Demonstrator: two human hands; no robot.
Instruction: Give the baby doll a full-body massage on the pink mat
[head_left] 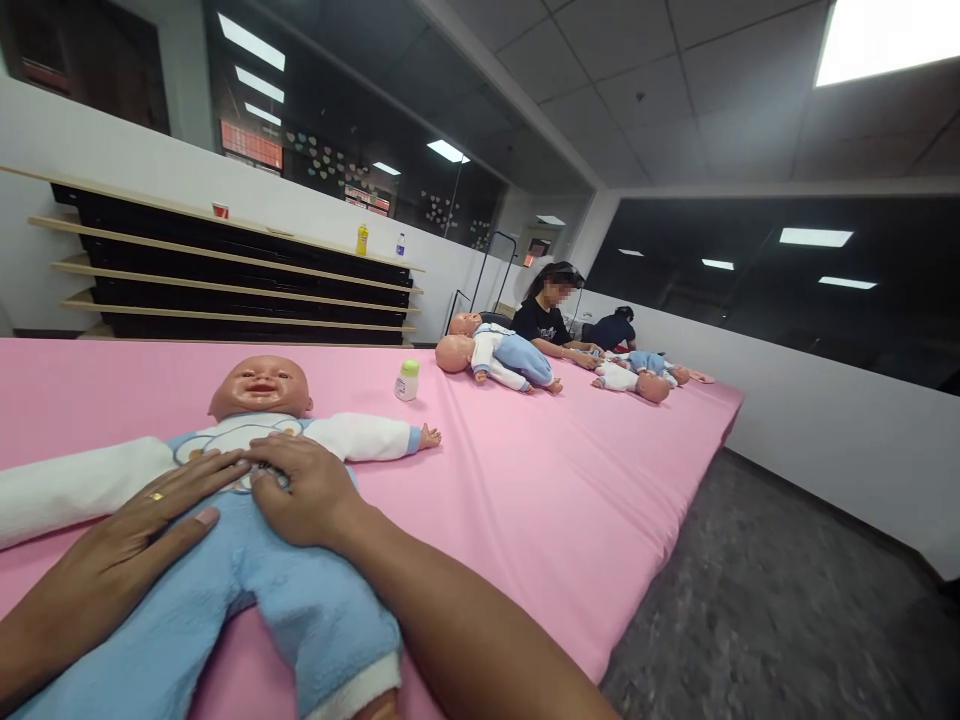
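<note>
A baby doll (262,388) lies face up in front of me, its arms spread. It wears a white top with blue trim and fluffy light-blue trousers (300,590). My left hand (161,515), with a ring on one finger, rests on the left side of the doll's belly, fingers stretched out flat. On the middle of the belly lies my right hand (304,490), its fingers slightly bent and its thumb apart from them. The fingertips of both hands almost meet over the top's lower edge. Nothing is visibly held in either hand.
The pink-covered table (525,500) carries a small white bottle with a green cap (407,381) beyond the doll's arm. Farther off lie two more dolls (502,355) and another doll (637,383) near a seated person (544,315). A second person (611,328) bends over behind. Stacked boards (225,270) stand along the wall.
</note>
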